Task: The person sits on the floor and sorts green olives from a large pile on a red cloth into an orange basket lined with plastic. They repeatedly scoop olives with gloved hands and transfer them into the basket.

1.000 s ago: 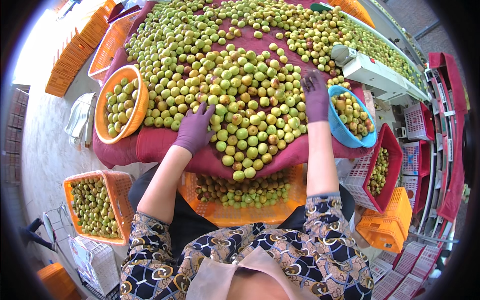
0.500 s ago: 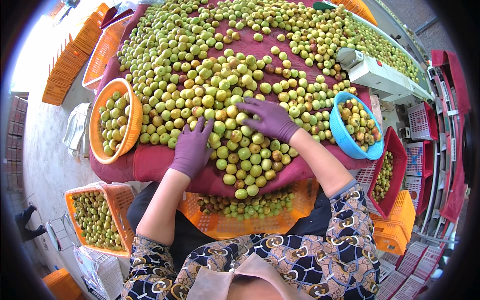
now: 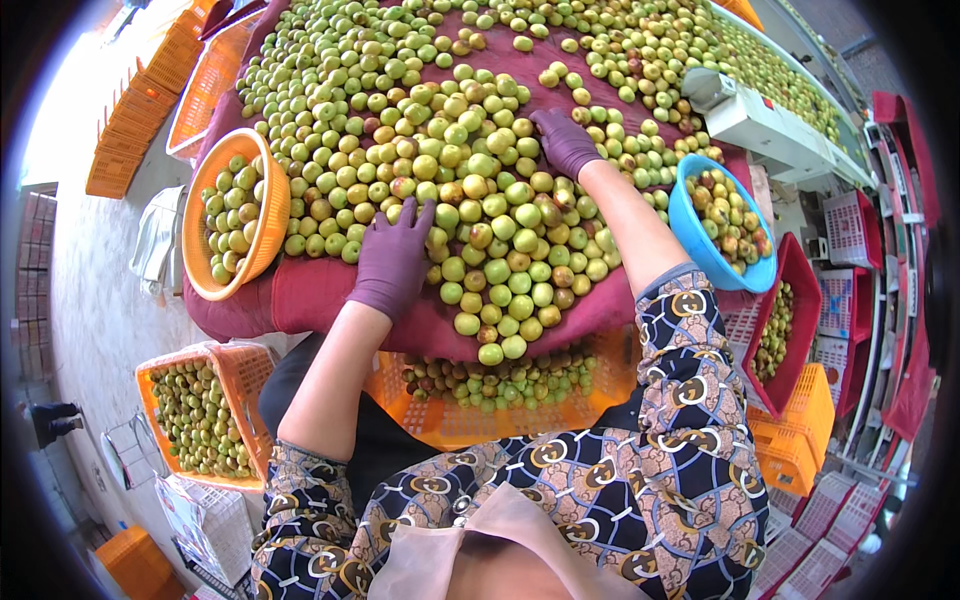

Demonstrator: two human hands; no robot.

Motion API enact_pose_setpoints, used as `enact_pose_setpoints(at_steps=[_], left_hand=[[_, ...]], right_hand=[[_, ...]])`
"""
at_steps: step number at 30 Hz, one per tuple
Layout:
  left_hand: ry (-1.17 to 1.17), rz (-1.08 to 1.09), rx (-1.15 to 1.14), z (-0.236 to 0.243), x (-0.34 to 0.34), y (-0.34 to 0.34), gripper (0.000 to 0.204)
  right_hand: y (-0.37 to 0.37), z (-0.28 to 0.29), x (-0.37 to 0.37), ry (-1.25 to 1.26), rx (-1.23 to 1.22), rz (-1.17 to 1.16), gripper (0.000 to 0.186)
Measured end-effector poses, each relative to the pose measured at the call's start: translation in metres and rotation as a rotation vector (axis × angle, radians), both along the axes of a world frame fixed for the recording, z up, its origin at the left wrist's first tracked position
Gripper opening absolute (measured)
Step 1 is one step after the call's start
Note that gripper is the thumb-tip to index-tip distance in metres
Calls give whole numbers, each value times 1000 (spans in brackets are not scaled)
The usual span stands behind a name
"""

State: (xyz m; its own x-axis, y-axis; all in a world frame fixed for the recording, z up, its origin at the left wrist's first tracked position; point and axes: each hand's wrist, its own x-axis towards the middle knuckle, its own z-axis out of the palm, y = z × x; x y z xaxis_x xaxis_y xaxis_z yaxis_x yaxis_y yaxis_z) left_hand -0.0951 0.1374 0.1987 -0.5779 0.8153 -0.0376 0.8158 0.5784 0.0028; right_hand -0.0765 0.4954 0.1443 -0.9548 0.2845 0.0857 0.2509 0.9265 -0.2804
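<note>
Fruit (image 3: 470, 190), small and green, is spread over the red-covered desk (image 3: 310, 295). The left hand (image 3: 392, 258) lies flat on it, fingers spread; the right hand (image 3: 565, 142) is pressed on it at one o'clock, fingers slightly curled, nothing gripped. Part is already sorted: an orange bowl (image 3: 272, 215) at nine o'clock, a blue bowl (image 3: 690, 235) at three o'clock, crates below. Most seems left.

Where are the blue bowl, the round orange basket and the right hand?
blue bowl (image 3: 700, 250): head view, on its near rim.
round orange basket (image 3: 272, 200): head view, on its right rim.
right hand (image 3: 566, 142): head view, back of the gloved hand.
</note>
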Motion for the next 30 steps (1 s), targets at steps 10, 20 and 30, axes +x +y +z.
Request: enact_pose_setpoints(at_steps=[10, 20, 30], left_hand=[[6, 9, 27, -7, 8, -4, 85], [38, -8, 13, -17, 10, 9, 90], [0, 20, 47, -16, 4, -10, 84]], right_hand=[[-14, 70, 126, 103, -783, -388, 22], [-76, 37, 129, 1, -143, -106, 19], [25, 69, 364, 1015, -2028, -592, 35]])
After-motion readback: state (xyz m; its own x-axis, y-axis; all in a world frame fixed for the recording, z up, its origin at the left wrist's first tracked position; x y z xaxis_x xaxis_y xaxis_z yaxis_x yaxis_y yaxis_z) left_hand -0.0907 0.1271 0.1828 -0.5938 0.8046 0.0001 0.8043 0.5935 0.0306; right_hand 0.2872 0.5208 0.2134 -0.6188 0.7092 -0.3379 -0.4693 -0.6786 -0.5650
